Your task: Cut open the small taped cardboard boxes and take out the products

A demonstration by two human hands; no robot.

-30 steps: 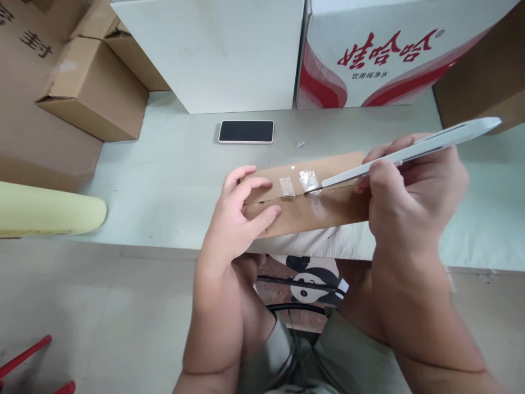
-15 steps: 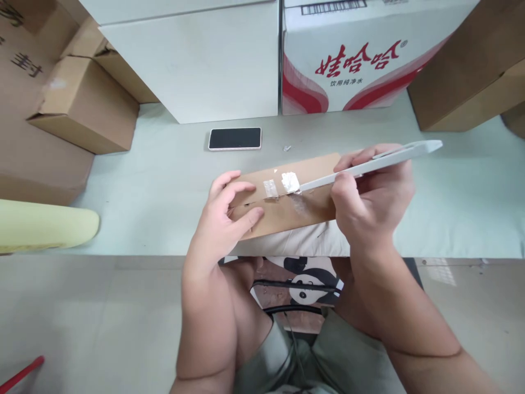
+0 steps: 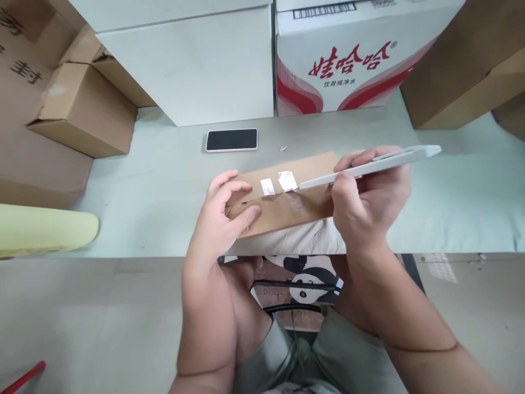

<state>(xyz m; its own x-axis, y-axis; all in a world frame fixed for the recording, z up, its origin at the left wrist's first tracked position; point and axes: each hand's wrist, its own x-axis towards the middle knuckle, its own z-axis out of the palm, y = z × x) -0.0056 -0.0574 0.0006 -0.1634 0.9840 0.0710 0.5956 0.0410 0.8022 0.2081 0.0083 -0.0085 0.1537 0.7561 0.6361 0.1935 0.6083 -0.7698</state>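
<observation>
Left hand [image 3: 223, 210] fingers spread, pressing flat cardboard box [image 3: 287, 197], frame centre | right hand [image 3: 369, 197] clamped on white cutter [image 3: 369, 164], tip at tape [image 3: 287, 180]

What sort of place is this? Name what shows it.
Probably a packing or storage room: brown cartons and a red-and-white drinks carton crowd the table, where the left hand steadies a taped flat parcel and the right hand holds a white cutter to it.

Pressing left hand [image 3: 223, 210], fingers spread and bent, on the left end of the cardboard [image 3: 287, 214]; clenching right hand [image 3: 369, 200] at its right end; stretching both forearms forward.
</observation>
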